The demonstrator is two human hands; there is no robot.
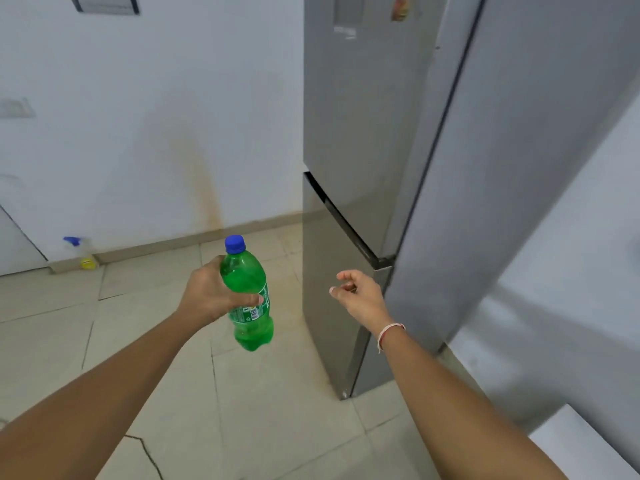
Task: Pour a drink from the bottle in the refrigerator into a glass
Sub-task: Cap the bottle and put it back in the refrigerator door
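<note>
Two hands in view, both out in front over the tiled floor [277, 393]. Left hand [211, 296] holds the green bottle [249, 299]: fingers [254, 300] clamped around its middle, just above the label, thumb side hidden behind it. Bottle is roughly upright, tilted slightly, blue cap [234, 244] on. It hangs in the air, clear of the floor and apart from the refrigerator [363, 133].

Right hand [360, 296] is empty, fingers loosely curled and apart, gripping nothing. It sits just in front of the refrigerator's lower door, near the seam between upper and lower doors; can't tell whether it touches the door. Thin bracelet [389, 332] on the right wrist.

Refrigerator is grey, both doors appear closed, a small magnet [400, 8] near the top of the upper door. White wall [138, 116] to its left carries a brownish stain running down to the baseboard. A spray bottle [81, 251] with a blue trigger head stands on the floor against that wall, well apart from the hands. A crack runs through the tile at lower left.
</note>
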